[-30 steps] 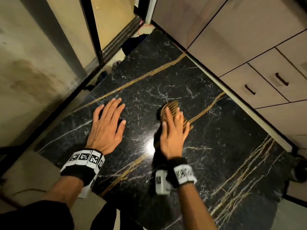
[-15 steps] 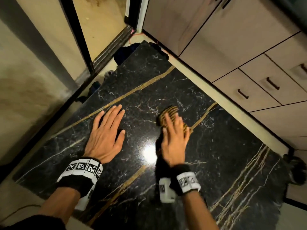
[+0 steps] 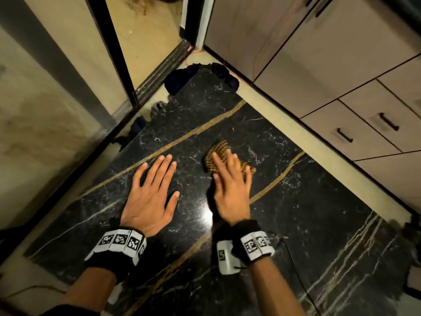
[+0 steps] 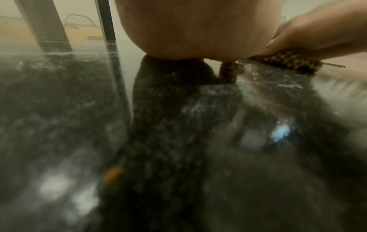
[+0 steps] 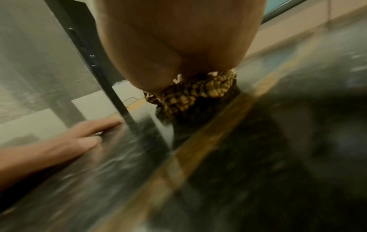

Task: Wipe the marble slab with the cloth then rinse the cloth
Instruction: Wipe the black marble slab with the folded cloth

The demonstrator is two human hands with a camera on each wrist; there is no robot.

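A black marble slab (image 3: 307,220) with gold and white veins lies flat across the middle of the head view. A brown checked cloth (image 3: 217,156) sits bunched on it, and my right hand (image 3: 230,179) presses down on the cloth with straight fingers. The cloth (image 5: 190,95) shows crumpled under the palm in the right wrist view, and the cloth (image 4: 288,61) sits at the upper right in the left wrist view. My left hand (image 3: 152,190) lies flat on the slab (image 4: 178,141) with spread fingers, a hand's width left of the cloth.
Beige cabinets with dark drawer handles (image 3: 344,135) run along the slab's right side behind a pale strip. A dark-framed sliding door (image 3: 118,71) stands at the left. Dark cloths (image 3: 182,78) lie at the slab's far end. A bright light reflection (image 3: 206,217) glares between my wrists.
My right hand has pushed the cloth a little farther forward on the slab. The view has tilted so more of the slab's far end shows. My left hand stays flat.
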